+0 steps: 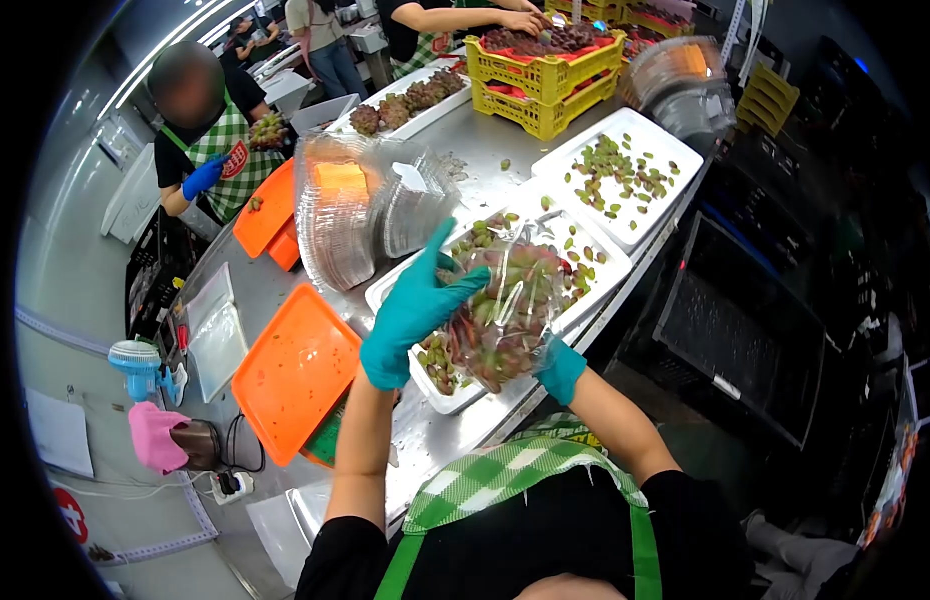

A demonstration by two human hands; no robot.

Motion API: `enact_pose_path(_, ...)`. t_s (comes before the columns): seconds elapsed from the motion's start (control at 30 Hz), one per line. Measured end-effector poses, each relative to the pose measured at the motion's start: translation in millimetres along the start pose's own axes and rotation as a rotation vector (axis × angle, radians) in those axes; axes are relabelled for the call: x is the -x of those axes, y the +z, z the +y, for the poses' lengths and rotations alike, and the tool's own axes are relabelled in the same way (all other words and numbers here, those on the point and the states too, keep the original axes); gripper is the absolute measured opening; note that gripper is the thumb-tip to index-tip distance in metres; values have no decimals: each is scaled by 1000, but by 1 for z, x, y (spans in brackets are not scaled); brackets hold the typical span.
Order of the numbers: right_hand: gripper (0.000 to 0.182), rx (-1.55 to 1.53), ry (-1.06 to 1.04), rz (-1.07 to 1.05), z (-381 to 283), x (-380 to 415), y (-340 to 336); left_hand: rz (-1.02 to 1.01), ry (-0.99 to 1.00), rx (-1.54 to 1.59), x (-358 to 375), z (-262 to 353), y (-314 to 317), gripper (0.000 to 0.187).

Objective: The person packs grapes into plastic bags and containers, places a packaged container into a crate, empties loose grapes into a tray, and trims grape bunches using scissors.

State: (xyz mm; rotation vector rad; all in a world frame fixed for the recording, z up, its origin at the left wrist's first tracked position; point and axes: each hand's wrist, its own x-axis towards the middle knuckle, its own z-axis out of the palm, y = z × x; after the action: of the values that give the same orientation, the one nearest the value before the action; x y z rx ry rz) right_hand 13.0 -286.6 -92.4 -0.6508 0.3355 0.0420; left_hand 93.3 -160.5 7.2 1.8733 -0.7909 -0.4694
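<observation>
My left hand (417, 312), in a teal glove, grips the left side of a clear plastic container of grapes (510, 315), its thumb across the top. The grapes inside are reddish green. On the container's lower right side is my right hand (562, 372), also gloved; its fingers are partly hidden behind the plastic. The container is held tilted above a white tray (455, 402) with loose green grapes (437, 362) in it, and covers part of that tray.
Nested clear plastic containers (330, 240) stand beyond my left hand. A second white tray (677, 165) holds scattered grapes. An orange tray (295, 370) lies to the left. Yellow crates (545, 85) are stacked at the back. Across the table, a co-worker's blue glove (205, 177) shows. A black crate (740, 320) is right.
</observation>
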Motion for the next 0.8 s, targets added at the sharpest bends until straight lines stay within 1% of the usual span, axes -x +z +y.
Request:
enact_pose_path(0.03,38,-1,0,-5,7,5,-5,104,31,85,3,-19,5,85)
enact_pose_path(0.07,38,2,4,-20,12,10,-10,272,131,124,6,-46,14,89)
enact_pose_path(0.1,38,12,18,-32,21,17,-14,291,173,232,13,-75,27,90)
enact_pose_path(0.13,39,27,36,-48,29,21,-16,223,358,288,9,-134,48,83)
enact_pose_path(0.17,39,57,57,-59,38,24,-17,130,13,671,36,-111,51,70)
enact_pose_path(0.2,39,97,80,-84,46,24,-16,32,-342,1045,63,-88,52,63)
enact_pose_path(0.23,39,147,98,-108,53,22,-15,-127,-375,1441,69,-103,56,61)
enact_pose_path(0.3,40,276,104,-159,61,10,-15,-95,-394,1556,83,-112,55,62)
enact_pose_path(0.33,40,390,86,-190,63,1,-16,-40,-308,1502,91,-113,57,60)
enact_pose_path(0.4,41,731,13,-248,64,-22,-19,147,-238,1488,101,-127,61,60)
enact_pose_path(0.47,41,1278,-177,-389,50,-36,-18,267,-153,1393,106,-121,56,58)
enact_pose_path(0.5,41,1713,-404,-521,29,-32,6,257,-99,1430,108,-127,52,58)
enact_pose_path(0.53,39,1667,-232,-505,21,-42,24,244,-44,1465,111,-138,48,58)
enact_pose_path(0.57,34,1903,-119,-559,11,-51,49,228,11,1499,114,-144,44,58)
enact_pose_path(0.6,29,2135,-1,-606,1,-59,81,330,-36,1425,116,-144,40,51)
enact_pose_path(0.63,25,2362,124,-644,-8,-71,108,424,1,1330,121,-162,39,50)
enact_pose_path(0.67,24,2189,81,-848,-19,-87,129,512,40,1231,123,-195,41,50)
enact_pose_path(0.7,25,2004,38,-1033,-29,-105,148,550,92,1154,124,-161,27,51)
enact_pose_path(0.73,33,1916,-186,-947,-37,-124,165,591,141,1077,124,-127,14,52)
enact_pose_path(0.77,42,1815,-402,-849,-42,-142,180,649,149,1020,125,-121,9,52)
enact_pose_path(0.8,41,1649,-739,-537,-35,-165,196,685,153,993,128,-122,4,51)
